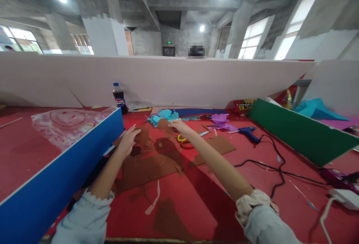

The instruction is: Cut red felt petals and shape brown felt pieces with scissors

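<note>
My right hand point(179, 127) pinches a small rounded piece of brown craft sheet point(163, 125) above the table. My left hand point(129, 141) has its fingers closed at the edge of another brown cut piece point(143, 135); the thumb side is partly hidden. Below the hands lies a larger brown sheet point(151, 171) with cut edges, and scraps rest on it. Scissors point(186, 143) with yellow and red-orange handles lie beneath my right forearm. Beside them is another flat brown sheet point(217, 148). Just behind my right hand is crumpled light-blue paper point(162, 116).
A blue board point(70, 161) stands at left, a green board point(300, 131) at right. A blue glue gun point(249, 133) trails a black cord across the red table point(202, 214). A cola bottle point(119, 98) stands near the white partition point(168, 79). Purple paper point(220, 120) lies behind the scissors.
</note>
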Demonstrator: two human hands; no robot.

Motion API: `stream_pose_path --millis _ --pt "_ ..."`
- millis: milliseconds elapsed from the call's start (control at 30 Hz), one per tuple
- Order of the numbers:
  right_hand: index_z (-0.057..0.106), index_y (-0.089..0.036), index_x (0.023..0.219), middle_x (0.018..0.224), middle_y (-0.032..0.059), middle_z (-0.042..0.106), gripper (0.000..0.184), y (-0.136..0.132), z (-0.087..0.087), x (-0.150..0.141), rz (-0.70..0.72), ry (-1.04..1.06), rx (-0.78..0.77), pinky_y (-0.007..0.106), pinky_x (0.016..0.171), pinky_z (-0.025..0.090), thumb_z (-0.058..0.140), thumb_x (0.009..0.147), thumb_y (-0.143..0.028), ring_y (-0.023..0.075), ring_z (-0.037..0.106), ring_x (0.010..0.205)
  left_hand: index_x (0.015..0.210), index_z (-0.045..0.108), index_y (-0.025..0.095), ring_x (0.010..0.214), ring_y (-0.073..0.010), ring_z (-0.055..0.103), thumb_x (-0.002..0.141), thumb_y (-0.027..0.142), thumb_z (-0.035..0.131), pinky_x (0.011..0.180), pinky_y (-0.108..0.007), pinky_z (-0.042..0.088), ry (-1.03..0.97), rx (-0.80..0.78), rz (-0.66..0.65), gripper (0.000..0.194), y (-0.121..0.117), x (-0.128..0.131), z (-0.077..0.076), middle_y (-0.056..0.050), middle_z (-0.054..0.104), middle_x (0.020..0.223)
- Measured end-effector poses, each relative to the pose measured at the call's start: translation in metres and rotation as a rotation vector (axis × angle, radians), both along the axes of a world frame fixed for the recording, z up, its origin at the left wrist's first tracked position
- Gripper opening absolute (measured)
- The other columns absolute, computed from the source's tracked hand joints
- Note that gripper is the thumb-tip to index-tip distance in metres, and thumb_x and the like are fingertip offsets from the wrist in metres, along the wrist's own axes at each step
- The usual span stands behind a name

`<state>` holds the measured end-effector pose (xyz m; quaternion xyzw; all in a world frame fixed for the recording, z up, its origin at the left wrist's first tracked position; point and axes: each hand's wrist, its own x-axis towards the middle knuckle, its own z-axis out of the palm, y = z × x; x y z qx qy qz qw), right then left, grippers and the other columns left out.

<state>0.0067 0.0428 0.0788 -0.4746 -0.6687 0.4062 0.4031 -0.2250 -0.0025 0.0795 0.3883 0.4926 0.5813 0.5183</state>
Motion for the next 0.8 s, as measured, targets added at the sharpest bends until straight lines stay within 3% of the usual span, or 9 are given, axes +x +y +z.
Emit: stream_pose_path --millis 233,300,367,533,700,800 --pt "0.037 -0.02 0.062 0.059 -0.0059 0.045 0.027 -0.037 -0.031 -0.029 0.081 0.542 -0.147 0.021 0.054 0.041 0.058 0.064 -0.037 0.0063 0.045 0.05 0.082 0.058 0.016 0.061 -0.0106 0.06 0.068 0.016 0.058 0.055 -0.021 0.048 -0.321 -0.113 -0.257 0.014 -0.006 0.017 -0.004 -0.002 0.065 0.073" --pt "0.039 -0.019 0.062 0.054 -0.0077 0.043 0.028 -0.044 -0.036 -0.041 0.136 0.805 -0.294 0.021 0.053 0.041 0.064 0.06 -0.03 0.0057 0.043 0.047 0.084 0.058 0.017 0.061 -0.0113 0.06 0.07 0.017 0.057 0.057 -0.024 0.049 -0.351 -0.089 -0.322 0.014 -0.009 0.024 -0.006 -0.001 0.065 0.072" --pt "0.041 -0.019 0.062 0.051 -0.0087 0.043 0.024 -0.051 -0.039 -0.052 0.148 0.941 -0.326 0.02 0.053 0.04 0.065 0.059 -0.024 0.0054 0.042 0.046 0.085 0.057 0.018 0.06 -0.011 0.06 0.071 0.019 0.057 0.057 -0.024 0.049 -0.356 -0.021 -0.339 0.013 -0.011 0.029 -0.007 0.0 0.064 0.071" --pt "0.045 -0.019 0.064 0.053 -0.0087 0.045 0.017 -0.06 -0.041 -0.063 0.159 1.001 -0.327 0.018 0.051 0.036 0.059 0.057 -0.013 0.005 0.042 0.047 0.08 0.06 0.015 0.06 -0.0097 0.06 0.064 0.019 0.064 0.055 -0.018 0.046 -0.247 0.131 -0.25 0.017 -0.011 0.034 -0.008 0.0 0.065 0.07" --pt "0.046 -0.019 0.067 0.047 -0.0099 0.037 0.015 -0.059 -0.043 -0.057 0.186 0.991 -0.365 0.017 0.047 0.031 0.055 0.058 -0.013 0.0051 0.037 0.044 0.079 0.062 0.013 0.054 -0.0115 0.058 0.056 0.024 0.069 0.048 -0.019 0.043 -0.07 0.094 -0.202 0.027 -0.011 0.034 -0.012 0.0 0.065 0.065" --pt "0.046 -0.019 0.068 0.05 -0.0093 0.039 0.015 -0.058 -0.043 -0.053 0.219 0.977 -0.378 0.016 0.047 0.03 0.052 0.057 -0.011 0.0051 0.037 0.044 0.081 0.063 0.013 0.059 -0.0141 0.06 0.055 0.029 0.069 0.052 -0.022 0.045 0.017 0.11 -0.178 0.031 -0.011 0.035 -0.014 -0.002 0.066 0.067"
